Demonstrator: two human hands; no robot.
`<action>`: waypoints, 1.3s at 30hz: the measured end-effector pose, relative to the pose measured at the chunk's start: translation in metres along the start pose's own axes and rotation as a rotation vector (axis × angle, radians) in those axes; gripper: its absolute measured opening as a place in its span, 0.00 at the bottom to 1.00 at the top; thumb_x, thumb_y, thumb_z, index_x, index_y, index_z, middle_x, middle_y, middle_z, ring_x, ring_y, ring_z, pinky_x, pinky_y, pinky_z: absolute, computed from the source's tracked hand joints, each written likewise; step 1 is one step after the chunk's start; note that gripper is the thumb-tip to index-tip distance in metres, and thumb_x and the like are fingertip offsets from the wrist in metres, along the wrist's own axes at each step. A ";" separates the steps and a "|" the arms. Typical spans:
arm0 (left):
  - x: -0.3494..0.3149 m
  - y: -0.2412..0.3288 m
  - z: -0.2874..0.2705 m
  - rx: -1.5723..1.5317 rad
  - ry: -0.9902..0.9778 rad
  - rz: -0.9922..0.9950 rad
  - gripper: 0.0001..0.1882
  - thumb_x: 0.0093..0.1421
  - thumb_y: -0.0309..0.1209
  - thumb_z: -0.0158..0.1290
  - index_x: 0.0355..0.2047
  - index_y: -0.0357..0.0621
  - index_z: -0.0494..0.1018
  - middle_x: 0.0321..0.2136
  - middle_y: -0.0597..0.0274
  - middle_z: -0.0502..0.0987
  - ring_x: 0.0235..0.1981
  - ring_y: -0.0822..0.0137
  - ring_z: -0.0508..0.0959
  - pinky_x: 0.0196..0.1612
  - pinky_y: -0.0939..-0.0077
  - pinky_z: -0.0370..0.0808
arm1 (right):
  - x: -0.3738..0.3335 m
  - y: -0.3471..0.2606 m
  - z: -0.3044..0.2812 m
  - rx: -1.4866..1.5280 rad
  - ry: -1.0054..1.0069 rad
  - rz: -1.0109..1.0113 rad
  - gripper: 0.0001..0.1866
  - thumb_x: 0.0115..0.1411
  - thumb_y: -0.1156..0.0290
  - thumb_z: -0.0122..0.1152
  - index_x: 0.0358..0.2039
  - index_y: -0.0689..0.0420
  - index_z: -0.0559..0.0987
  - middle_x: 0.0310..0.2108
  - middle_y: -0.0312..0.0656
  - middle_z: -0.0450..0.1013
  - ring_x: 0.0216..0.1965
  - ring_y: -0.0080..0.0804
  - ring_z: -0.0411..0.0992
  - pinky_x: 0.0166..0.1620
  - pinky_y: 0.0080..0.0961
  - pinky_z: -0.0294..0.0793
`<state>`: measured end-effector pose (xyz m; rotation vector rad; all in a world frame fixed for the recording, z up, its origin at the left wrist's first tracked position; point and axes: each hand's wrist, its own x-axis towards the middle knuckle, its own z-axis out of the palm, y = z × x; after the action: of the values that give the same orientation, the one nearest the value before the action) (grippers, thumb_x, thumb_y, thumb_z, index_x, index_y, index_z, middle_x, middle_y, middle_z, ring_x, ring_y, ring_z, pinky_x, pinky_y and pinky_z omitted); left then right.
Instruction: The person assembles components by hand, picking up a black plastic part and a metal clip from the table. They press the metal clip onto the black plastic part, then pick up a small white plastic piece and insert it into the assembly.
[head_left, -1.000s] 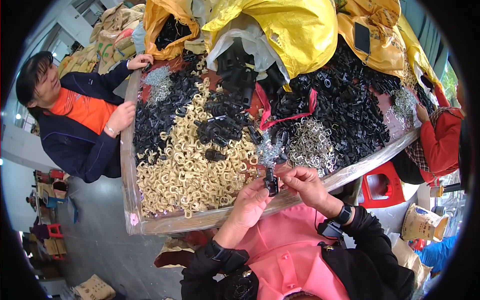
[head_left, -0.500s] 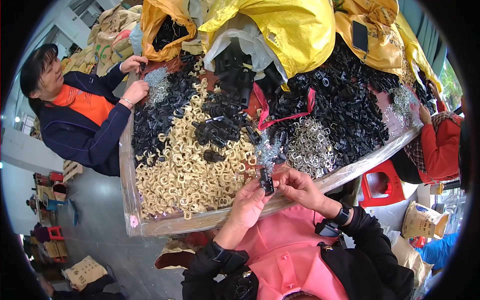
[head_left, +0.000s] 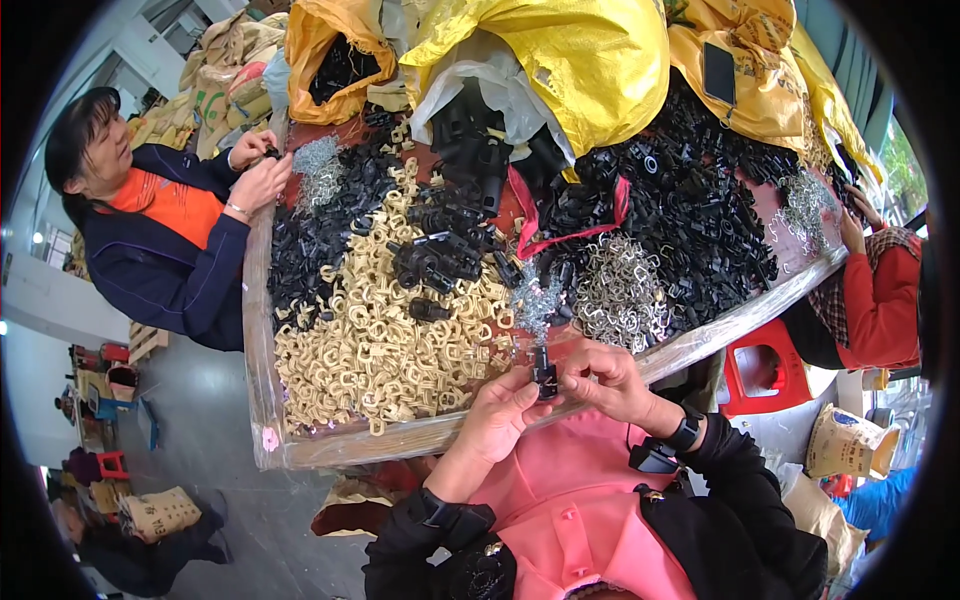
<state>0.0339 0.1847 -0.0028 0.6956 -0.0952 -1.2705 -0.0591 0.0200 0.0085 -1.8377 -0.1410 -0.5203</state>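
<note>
Just over the table's near edge, my left hand (head_left: 496, 412) holds a small black plastic part (head_left: 544, 374) upright between thumb and fingers. Close on its right side, my right hand (head_left: 612, 384) is closed in a pinch; whatever sits between those fingertips is too small to make out. Beyond the part lies a little heap of small silvery metal pieces (head_left: 536, 300). Bent metal hooks (head_left: 622, 290) are piled to its right. Cream-coloured plastic loops (head_left: 370, 350) spread over the table on the left, with several larger black parts (head_left: 435, 262) on top.
A raised wooden rim (head_left: 400, 445) borders the table. Black parts (head_left: 690, 220) cover the right side, below yellow sacks (head_left: 590, 80) and a phone (head_left: 719, 73). A red strap (head_left: 570, 240) lies mid-table. Co-workers (head_left: 170, 230) work left and right; a red stool (head_left: 760, 370) stands right.
The black part in my left hand has been turned more upright and shifted slightly right. My right hand has moved a little right. The co-worker on the left has brought both hands closer together.
</note>
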 end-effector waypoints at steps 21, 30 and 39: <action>-0.006 -0.003 -0.004 0.103 0.039 -0.050 0.16 0.55 0.28 0.49 0.45 0.37 0.66 0.38 0.62 0.73 0.34 0.72 0.74 0.35 0.83 0.72 | 0.005 -0.014 0.004 -0.470 -0.116 -0.247 0.07 0.44 0.76 0.60 0.25 0.57 0.71 0.22 0.39 0.65 0.22 0.33 0.65 0.24 0.25 0.65; -0.024 0.013 -0.032 -0.007 0.181 0.093 0.11 0.55 0.24 0.48 0.39 0.36 0.69 0.35 0.55 0.74 0.32 0.65 0.76 0.34 0.81 0.74 | 0.030 0.016 0.018 -0.313 -0.250 -0.058 0.12 0.43 0.73 0.57 0.31 0.57 0.71 0.26 0.38 0.66 0.26 0.34 0.68 0.31 0.28 0.67; -0.039 0.020 -0.045 -0.086 0.283 0.156 0.10 0.55 0.24 0.48 0.38 0.36 0.69 0.35 0.50 0.73 0.35 0.61 0.76 0.35 0.78 0.75 | 0.059 0.058 0.038 -0.944 -0.314 -0.155 0.09 0.44 0.72 0.52 0.29 0.57 0.69 0.26 0.41 0.66 0.26 0.38 0.69 0.31 0.30 0.68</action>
<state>0.0581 0.2413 -0.0160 0.7719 0.1339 -1.0109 0.0240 0.0264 -0.0268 -2.8479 -0.2833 -0.4281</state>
